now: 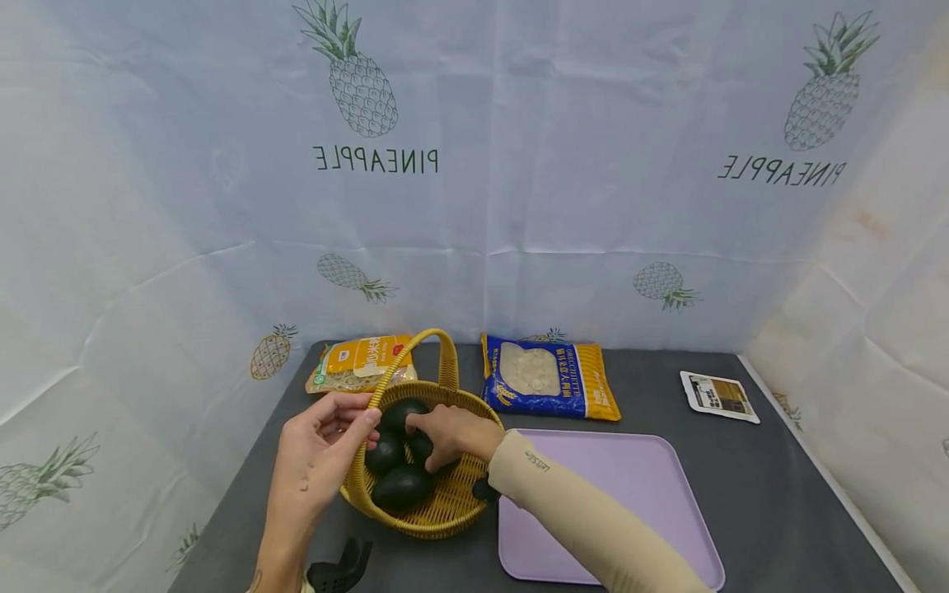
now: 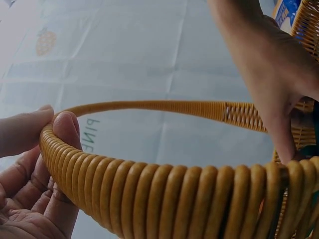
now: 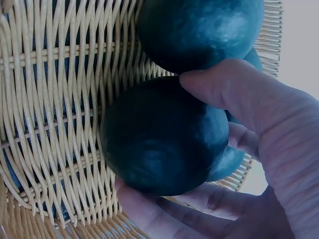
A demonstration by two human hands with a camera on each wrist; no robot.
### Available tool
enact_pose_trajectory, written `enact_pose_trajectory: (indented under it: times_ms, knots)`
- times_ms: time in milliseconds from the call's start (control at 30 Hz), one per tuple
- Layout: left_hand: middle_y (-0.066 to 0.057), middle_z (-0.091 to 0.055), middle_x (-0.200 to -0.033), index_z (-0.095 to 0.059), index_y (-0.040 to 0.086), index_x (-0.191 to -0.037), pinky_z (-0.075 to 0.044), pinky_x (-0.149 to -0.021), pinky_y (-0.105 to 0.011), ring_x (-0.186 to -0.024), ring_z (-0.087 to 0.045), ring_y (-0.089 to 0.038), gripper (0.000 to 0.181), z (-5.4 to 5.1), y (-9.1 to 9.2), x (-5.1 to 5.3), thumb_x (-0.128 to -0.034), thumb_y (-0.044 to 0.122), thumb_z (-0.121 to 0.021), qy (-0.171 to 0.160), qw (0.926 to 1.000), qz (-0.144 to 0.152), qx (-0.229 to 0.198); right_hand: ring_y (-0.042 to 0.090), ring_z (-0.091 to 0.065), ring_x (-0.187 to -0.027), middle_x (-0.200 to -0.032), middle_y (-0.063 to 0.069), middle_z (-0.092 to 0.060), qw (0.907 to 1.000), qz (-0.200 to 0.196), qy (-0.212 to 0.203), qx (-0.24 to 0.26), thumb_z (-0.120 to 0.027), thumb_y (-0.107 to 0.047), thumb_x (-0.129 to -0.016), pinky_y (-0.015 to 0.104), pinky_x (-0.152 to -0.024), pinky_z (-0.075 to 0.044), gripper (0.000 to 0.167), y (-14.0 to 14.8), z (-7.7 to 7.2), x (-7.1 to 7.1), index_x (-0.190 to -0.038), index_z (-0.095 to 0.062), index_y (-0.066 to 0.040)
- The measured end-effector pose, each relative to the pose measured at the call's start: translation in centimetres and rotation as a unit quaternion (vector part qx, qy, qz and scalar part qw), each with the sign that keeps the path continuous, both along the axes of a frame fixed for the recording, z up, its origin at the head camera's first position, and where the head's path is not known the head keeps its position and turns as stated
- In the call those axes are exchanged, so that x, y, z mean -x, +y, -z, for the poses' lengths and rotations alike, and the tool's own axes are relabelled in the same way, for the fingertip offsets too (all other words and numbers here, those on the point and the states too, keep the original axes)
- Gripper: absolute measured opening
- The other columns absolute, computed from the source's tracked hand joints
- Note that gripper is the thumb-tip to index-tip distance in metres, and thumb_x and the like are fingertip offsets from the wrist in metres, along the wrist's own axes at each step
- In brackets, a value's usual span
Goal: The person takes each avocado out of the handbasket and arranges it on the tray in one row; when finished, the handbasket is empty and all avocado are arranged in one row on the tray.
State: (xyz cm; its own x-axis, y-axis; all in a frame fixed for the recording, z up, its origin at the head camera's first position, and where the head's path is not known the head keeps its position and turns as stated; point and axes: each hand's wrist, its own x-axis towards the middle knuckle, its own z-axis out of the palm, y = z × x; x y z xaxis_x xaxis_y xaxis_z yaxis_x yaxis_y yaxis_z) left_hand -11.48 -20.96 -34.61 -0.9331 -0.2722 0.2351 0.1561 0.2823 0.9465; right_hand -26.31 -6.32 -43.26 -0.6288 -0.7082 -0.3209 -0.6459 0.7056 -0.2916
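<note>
The left hand [image 1: 317, 449] pinches the handle [image 1: 448, 362] of a basket [image 1: 461, 494]. Inside it, the right hand [image 1: 454, 432] grips an avocado [image 3: 159, 139] among others. A tray [image 1: 656, 486] lies at right; farther back lie an orange bag [image 1: 359, 362] and a blue bag [image 1: 544, 379].

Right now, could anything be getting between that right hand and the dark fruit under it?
Nothing visible does. The right hand touches the dark green fruit directly; the basket handle, pinched by the left hand, stands off to one side, not between them.
</note>
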Motion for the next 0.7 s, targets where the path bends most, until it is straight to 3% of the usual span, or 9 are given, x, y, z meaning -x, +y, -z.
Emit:
enact_pose_trajectory:
  times_ms: [300,700]
  knots:
    - [-0.005,-0.074,-0.091,-0.071,0.001,-0.114,-0.064,-0.067,-0.03,-0.071,-0.071,-0.015,0.023,0.2,0.0,0.0,-0.0941,0.013,-0.074,0.002,1.0,0.0,-0.005,0.012,-0.056,-0.082,-0.1,-0.003,-0.064,0.9997,-0.006,0.017,-0.015,-0.085,-0.037,-0.082,0.029,-0.074,-0.053,0.055,0.5,0.1,0.1,-0.13,-0.059,-0.032]
    - [-0.005,-0.075,-0.092,-0.071,0.002,-0.114,-0.063,-0.068,-0.028,-0.072,-0.071,-0.015,0.024,0.1,0.0,0.0,-0.0943,0.014,-0.074,-0.008,1.0,-0.005,-0.003,0.012,-0.058,-0.08,-0.103,-0.001,-0.066,0.9989,-0.002,0.003,0.046,-0.083,-0.033,-0.085,0.027,-0.067,-0.05,0.049,1.8,-1.1,0.8,-0.127,-0.057,-0.029]
